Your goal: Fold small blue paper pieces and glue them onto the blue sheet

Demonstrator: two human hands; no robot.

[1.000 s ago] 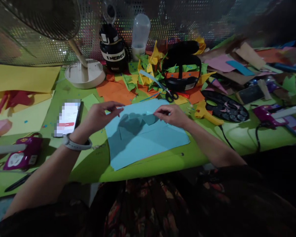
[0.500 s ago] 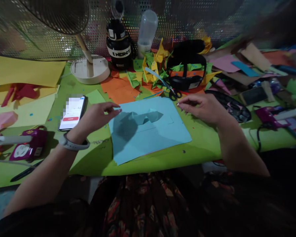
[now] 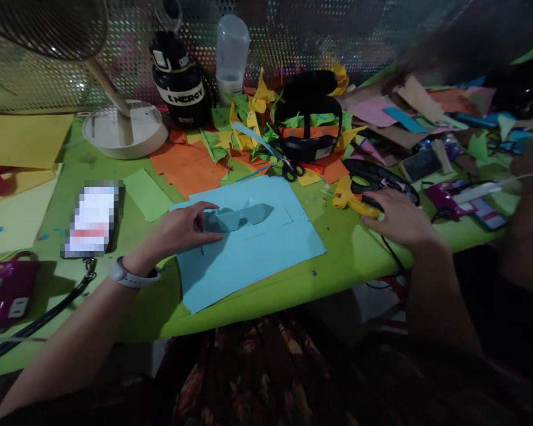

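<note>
Left hand (image 3: 182, 228) flat and spread, fingertips pinning a folded blue piece (image 3: 240, 216) onto the blue sheet (image 3: 257, 254) near the counter (image 3: 337, 248) edge; right hand (image 3: 397, 219) laid over the rear of a yellow glue gun (image 3: 349, 200), well right of the sheet; whether it grips, cannot tell. Judgement: keep the fold pressed firmly; take the gun by its handle, nozzle away from fingers, cord (image 3: 391, 255) clear of the paper. Black bottle (image 3: 180, 89) behind reads "NERGY", first letter hidden; phone (image 3: 93, 219) screen unreadable.
</note>
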